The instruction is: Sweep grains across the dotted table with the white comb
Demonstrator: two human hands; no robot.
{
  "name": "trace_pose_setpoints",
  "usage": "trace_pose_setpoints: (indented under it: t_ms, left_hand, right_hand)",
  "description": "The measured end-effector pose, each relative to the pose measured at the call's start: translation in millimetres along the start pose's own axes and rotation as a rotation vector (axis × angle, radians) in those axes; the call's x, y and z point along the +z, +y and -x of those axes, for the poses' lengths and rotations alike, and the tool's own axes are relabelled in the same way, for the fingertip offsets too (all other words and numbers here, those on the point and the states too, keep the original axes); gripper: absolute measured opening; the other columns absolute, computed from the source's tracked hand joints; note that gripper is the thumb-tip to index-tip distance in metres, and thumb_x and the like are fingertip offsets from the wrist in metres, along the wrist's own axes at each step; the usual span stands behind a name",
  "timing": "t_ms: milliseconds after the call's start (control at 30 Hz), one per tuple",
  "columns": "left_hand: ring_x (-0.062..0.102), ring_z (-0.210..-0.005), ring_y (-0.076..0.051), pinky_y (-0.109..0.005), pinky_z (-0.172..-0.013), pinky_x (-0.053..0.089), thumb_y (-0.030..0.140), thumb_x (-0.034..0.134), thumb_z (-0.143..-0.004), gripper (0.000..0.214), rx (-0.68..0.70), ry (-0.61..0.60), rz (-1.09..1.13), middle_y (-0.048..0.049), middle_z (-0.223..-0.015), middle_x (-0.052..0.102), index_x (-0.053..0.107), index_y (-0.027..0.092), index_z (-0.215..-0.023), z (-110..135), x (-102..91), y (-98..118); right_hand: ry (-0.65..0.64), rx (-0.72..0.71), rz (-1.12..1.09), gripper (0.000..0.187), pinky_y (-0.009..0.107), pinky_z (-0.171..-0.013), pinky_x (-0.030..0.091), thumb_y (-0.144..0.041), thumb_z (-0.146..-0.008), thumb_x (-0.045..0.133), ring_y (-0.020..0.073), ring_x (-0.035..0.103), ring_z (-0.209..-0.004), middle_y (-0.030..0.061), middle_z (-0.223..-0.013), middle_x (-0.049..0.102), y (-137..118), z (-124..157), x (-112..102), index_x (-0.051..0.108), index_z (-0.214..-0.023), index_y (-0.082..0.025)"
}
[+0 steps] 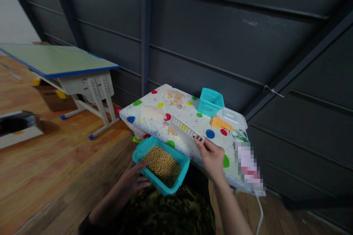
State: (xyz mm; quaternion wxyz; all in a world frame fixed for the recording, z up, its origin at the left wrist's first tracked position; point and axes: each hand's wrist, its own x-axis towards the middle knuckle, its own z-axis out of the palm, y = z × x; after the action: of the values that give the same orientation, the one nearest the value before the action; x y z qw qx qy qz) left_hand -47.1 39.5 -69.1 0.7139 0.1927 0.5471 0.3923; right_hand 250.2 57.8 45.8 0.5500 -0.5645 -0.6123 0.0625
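Note:
My left hand (135,178) grips the near left rim of a teal plastic container (180,185). Many yellowish soybeans (162,165) fill part of it. The container is held just off the table's front edge, above my lap. In my right hand (212,154) is the right end of a white slotted plastic strip (186,130), fingers closed around it. It stands tilted over the tabletop, and yellow shows through some slots. A small group of soybeans (172,131) lies on the tablecloth by the strip's left end.
On the dotted tablecloth (190,112) lie a whitish heap (153,112) and scattered pale brown bits (176,98). Toward the back right are a second teal container (211,102), a clear lid (234,118) and an orange cloth (220,123). A dark panelled wall (206,44) stands behind.

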Motion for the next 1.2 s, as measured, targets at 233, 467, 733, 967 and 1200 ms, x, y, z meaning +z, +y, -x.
trace_pose_setpoints:
  t_ms: [233,467,733,967,1200]
  left_hand:
    - [0.086,-0.092,-0.038,-0.049,-0.086,0.071,0.059,0.103,-0.066,0.106,0.021,0.004,0.047,-0.0139,-0.121,0.077,0.052,0.027,-0.154,6,2.1,4]
    - [0.087,-0.093,-0.036,-0.050,-0.089,0.072,0.055,0.103,-0.069,0.100,0.028,-0.019,0.063,-0.0119,-0.120,0.078,0.053,0.028,-0.151,13,3.0,9]
    - [0.087,-0.090,-0.034,-0.043,-0.083,0.071,0.058,0.101,-0.073,0.097,0.064,-0.063,0.053,-0.0098,-0.113,0.081,0.054,0.028,-0.151,18,3.5,10]
    - [0.085,-0.082,-0.030,-0.041,-0.078,0.070,0.045,0.097,-0.081,0.081,0.057,-0.034,0.055,-0.0057,-0.103,0.079,0.055,0.027,-0.148,20,6.0,12]
    - [0.085,-0.085,-0.032,-0.043,-0.081,0.070,0.044,0.089,-0.089,0.076,0.017,-0.021,0.039,-0.0092,-0.105,0.079,0.052,0.025,-0.152,17,5.9,14]
  right_hand:
    - [0.124,-0.184,0.121,0.027,0.026,-0.052,0.059,-0.040,-0.104,0.076,0.0181,0.069,-0.048,0.0028,-0.069,0.083,-20,25,3,0.093,-0.095,-0.022]
    - [0.133,-0.472,0.220,0.021,0.025,-0.063,0.068,-0.021,-0.110,0.069,0.0198,0.081,-0.059,0.0066,-0.086,0.089,-45,40,12,0.090,-0.113,-0.022]
    - [0.142,-0.589,0.269,0.026,0.026,-0.072,0.072,-0.012,-0.110,0.066,0.0203,0.084,-0.065,0.0080,-0.094,0.091,-65,59,17,0.084,-0.128,-0.019]
    - [0.162,-0.542,0.281,0.027,0.027,-0.062,0.070,-0.013,-0.108,0.070,0.0209,0.083,-0.061,0.0067,-0.091,0.090,-73,69,13,0.085,-0.129,-0.023]
    - [0.211,-0.530,0.312,0.027,0.027,-0.067,0.071,-0.016,-0.108,0.073,0.0216,0.085,-0.064,0.0074,-0.094,0.091,-61,58,13,0.085,-0.131,-0.022]
